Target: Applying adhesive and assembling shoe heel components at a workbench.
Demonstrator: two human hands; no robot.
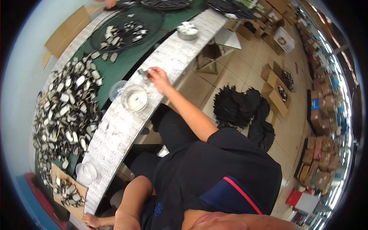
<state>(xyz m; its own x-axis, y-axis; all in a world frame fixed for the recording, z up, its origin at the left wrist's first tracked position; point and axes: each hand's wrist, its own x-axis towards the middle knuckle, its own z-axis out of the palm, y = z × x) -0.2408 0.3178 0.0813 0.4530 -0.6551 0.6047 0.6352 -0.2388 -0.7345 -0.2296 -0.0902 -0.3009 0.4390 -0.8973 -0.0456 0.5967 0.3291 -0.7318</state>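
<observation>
My right hand (159, 78) reaches over the paper-covered strip of table (165, 57), its fingertips closed on a small dark grey piece (143, 73). Just below that hand stands a clear round bowl (135, 98) with whitish contents, beside a clear lid-like disc (117, 90). At the lower left, what looks to be my left hand (92, 220) lies at the table edge, touching or close to a cardboard sheet (79, 210) that bears small black-and-white pieces. Its fingers are too small to read. A large heap of similar pieces (67, 103) covers the table's left part.
A clear bowl (86, 173) stands near the cardboard. Farther off are a large round tray (153, 32) with pieces and a tub of white lumps (187, 30). Black ruffled material (237, 105) lies on the floor near open cartons (274, 90). Another person's hand (110, 4) shows at the top.
</observation>
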